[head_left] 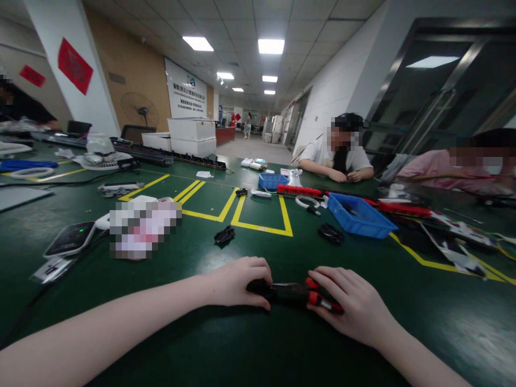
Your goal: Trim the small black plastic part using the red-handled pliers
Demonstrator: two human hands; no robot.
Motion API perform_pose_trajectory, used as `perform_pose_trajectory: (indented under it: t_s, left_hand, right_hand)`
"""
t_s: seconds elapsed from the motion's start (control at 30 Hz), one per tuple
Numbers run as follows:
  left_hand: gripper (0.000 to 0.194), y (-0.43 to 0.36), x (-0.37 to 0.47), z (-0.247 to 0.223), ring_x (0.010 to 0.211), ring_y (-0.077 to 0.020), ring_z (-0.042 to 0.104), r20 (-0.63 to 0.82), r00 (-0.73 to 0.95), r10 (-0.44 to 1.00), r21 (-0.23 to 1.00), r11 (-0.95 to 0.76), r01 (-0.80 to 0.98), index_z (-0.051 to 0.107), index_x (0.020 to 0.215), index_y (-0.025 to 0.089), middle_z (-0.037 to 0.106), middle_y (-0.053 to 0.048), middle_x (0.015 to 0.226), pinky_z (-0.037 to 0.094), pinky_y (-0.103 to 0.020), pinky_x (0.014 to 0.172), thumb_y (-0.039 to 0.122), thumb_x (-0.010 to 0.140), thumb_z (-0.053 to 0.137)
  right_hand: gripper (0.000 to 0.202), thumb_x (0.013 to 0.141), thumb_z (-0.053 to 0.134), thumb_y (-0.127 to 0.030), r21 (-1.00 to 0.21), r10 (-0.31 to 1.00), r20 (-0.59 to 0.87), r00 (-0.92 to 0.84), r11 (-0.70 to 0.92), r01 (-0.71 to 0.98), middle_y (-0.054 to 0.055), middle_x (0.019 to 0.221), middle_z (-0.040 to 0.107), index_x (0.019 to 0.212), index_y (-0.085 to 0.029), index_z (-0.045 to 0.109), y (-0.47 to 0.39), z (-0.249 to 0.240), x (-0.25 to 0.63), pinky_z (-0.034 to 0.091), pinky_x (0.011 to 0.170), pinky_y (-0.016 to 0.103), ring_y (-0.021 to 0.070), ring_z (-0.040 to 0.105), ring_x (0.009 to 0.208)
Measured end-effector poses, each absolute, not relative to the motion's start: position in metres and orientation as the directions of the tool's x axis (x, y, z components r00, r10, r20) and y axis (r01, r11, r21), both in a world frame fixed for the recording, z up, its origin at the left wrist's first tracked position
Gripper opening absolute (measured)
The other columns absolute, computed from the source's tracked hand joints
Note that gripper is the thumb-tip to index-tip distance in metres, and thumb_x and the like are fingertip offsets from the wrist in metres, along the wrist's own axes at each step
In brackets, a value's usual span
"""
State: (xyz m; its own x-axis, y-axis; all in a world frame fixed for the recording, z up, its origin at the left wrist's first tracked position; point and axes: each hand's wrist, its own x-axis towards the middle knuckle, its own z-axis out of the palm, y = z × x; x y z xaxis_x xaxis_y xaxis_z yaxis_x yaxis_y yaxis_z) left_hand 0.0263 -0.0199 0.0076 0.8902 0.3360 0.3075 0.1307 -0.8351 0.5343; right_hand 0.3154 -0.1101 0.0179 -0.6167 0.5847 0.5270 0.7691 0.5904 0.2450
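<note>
My right hand [350, 301] is closed around the red-and-black handles of pliers [313, 297], which lie low over the green table in front of me. The pliers' head points left and looks dark and blurred. Opposite it, my left hand [242, 282] is curled around a black object [260, 287]; its kind is not clear, and the fingers hide part of it. The black object and the pliers' head meet or overlap between my hands; whether they touch, I cannot tell. Beyond my hands lie a black cable bundle [224, 235] and another black coil [330, 233].
Blue trays [363, 223] and red strips [300, 191] stand at the right. To the left lie a pixelated phone-like item [147, 228], a black-screened device [70, 238] and cables. Yellow tape [264, 229] marks the green table [181, 338]. Two people [338, 153] sit across, at the right.
</note>
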Motion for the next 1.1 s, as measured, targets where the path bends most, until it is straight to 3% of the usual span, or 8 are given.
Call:
perform_pose_trajectory:
  t_s: [0.43,0.53,0.6,0.67,0.8,0.93,1.1]
  left_hand:
    - [0.033,-0.02,0.025,0.011,0.098,-0.0194,0.06,0.278,0.89,0.362,0.597,-0.791,0.135,0.062,0.102,0.018,0.06,-0.006,0.109,0.048,-0.029,0.083,0.036,0.079,0.077]
    - [0.047,-0.023,0.025,0.011,0.098,-0.0199,0.061,0.258,0.875,0.411,0.582,-0.788,0.199,0.058,0.115,0.02,0.062,-0.005,0.11,0.049,-0.029,0.081,0.038,0.076,0.079]
    - [0.061,-0.025,0.026,0.011,0.099,-0.0213,0.062,0.258,0.852,0.456,0.546,-0.796,0.26,0.052,0.125,0.02,0.064,-0.006,0.112,0.048,-0.031,0.082,0.042,0.075,0.08]
    - [0.062,-0.026,0.026,0.012,0.099,-0.022,0.063,0.277,0.838,0.47,0.472,-0.826,0.308,0.052,0.126,0.021,0.065,-0.005,0.112,0.047,-0.032,0.082,0.047,0.076,0.077]
    - [0.046,-0.029,0.027,0.01,0.085,-0.0198,0.066,0.313,0.832,0.458,0.292,-0.88,0.375,0.062,0.102,0.021,0.069,-0.001,0.093,0.042,-0.031,0.074,0.06,0.079,0.069]
    - [0.05,-0.03,0.028,0.008,0.073,-0.0193,0.065,0.337,0.819,0.464,0.169,-0.886,0.432,0.062,0.085,0.019,0.068,0.0,0.078,0.038,-0.031,0.068,0.069,0.078,0.063]
    - [0.052,-0.03,0.028,0.006,0.066,-0.0183,0.065,0.354,0.824,0.442,0.122,-0.895,0.428,0.061,0.079,0.019,0.067,0.0,0.07,0.035,-0.031,0.066,0.071,0.079,0.06]
  right_hand:
    - [0.034,0.084,0.063,-0.035,0.187,0.653,0.485,-0.582,0.573,0.798,0.011,0.1,0.067,0.112,-0.015,0.061,-0.115,0.021,0.308,0.053,0.071,0.034,0.0214,0.062,0.083]
    - [0.033,0.084,0.063,-0.035,0.178,0.644,0.495,-0.582,0.581,0.794,0.011,0.099,0.067,0.112,-0.016,0.061,-0.114,0.021,0.309,0.053,0.07,0.034,0.0212,0.062,0.082]
    - [0.033,0.085,0.062,-0.035,0.171,0.642,0.505,-0.576,0.58,0.796,0.011,0.099,0.068,0.112,-0.016,0.061,-0.114,0.021,0.309,0.054,0.071,0.034,0.0211,0.063,0.082]
    - [0.033,0.085,0.062,-0.035,0.164,0.639,0.513,-0.573,0.582,0.796,0.01,0.099,0.068,0.112,-0.016,0.06,-0.114,0.021,0.309,0.054,0.07,0.033,0.0207,0.063,0.082]
    - [0.033,0.086,0.062,-0.035,0.18,0.621,0.519,-0.588,0.593,0.785,0.011,0.099,0.067,0.112,-0.015,0.059,-0.114,0.021,0.31,0.054,0.07,0.033,0.0208,0.063,0.082]
    - [0.034,0.086,0.062,-0.036,0.203,0.603,0.521,-0.604,0.6,0.774,0.012,0.099,0.067,0.112,-0.014,0.059,-0.113,0.019,0.31,0.054,0.072,0.035,0.022,0.063,0.084]
    - [0.033,0.086,0.062,-0.035,0.19,0.603,0.519,-0.606,0.609,0.77,0.012,0.099,0.068,0.112,-0.015,0.059,-0.113,0.019,0.31,0.054,0.071,0.034,0.0213,0.063,0.083]
